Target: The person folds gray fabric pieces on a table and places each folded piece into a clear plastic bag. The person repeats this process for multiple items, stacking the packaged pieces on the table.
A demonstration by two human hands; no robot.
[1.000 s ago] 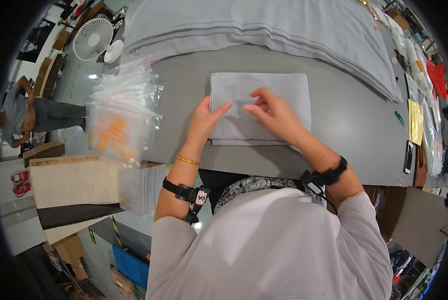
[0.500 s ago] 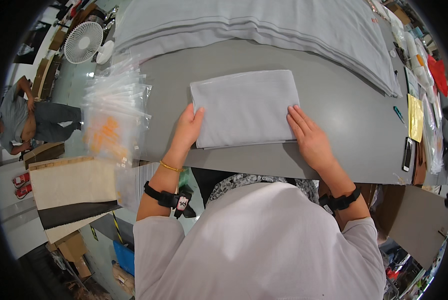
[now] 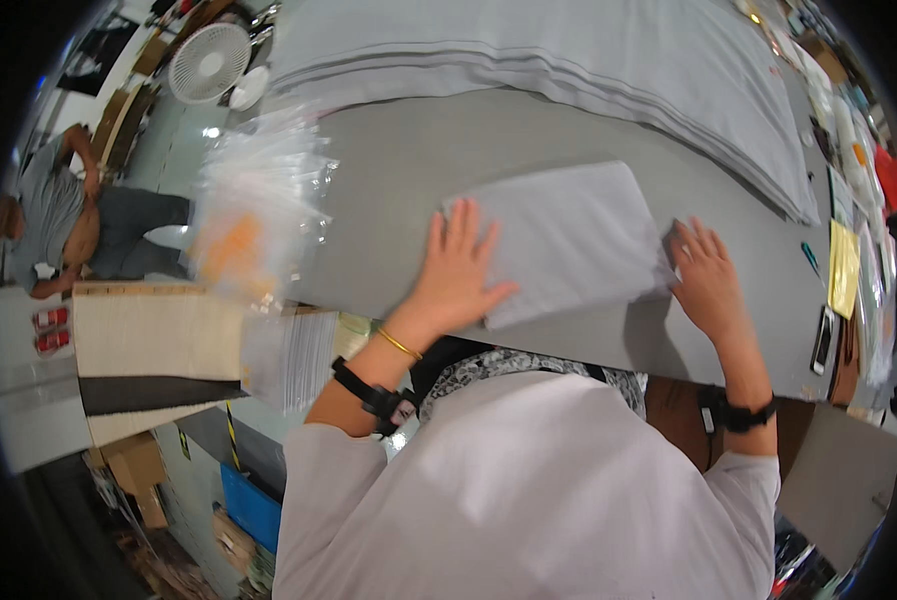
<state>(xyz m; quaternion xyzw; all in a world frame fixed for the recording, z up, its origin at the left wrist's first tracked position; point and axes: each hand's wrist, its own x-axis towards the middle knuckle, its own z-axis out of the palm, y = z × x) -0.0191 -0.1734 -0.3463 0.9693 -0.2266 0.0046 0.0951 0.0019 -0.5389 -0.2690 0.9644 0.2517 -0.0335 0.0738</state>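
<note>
Sitting at the far left edge, a person in a grey top (image 3: 53,215) crouches on the floor well apart from the work, with a white fan (image 3: 209,60) standing above and a heap of clear plastic bags (image 3: 258,205) lying on the left end of the grey tabletop (image 3: 398,180). Just right of the bags, the left hand (image 3: 458,265) lies flat with its fingers spread, palm pressed on the near left corner of the folded grey cloth (image 3: 573,235), which rests in the middle of the tabletop, slightly turned so that its right end sits lower in the view. A gold bangle (image 3: 398,344) and a black wrist strap (image 3: 373,398) sit on that forearm. At the cloth's right edge the right hand (image 3: 706,275) is also open and flat, fingers loosely spread, touching the short side of the fold and partly resting on the bare tabletop. Beyond it, a broad stack of grey fabric sheets (image 3: 568,50) runs along the far side, and a yellow packet (image 3: 843,268) lies near the right rim. The work looks like squaring and flattening a finished fold; any next handling would seem to call for both hands keeping the layers aligned so that the edges do not slip apart.
</note>
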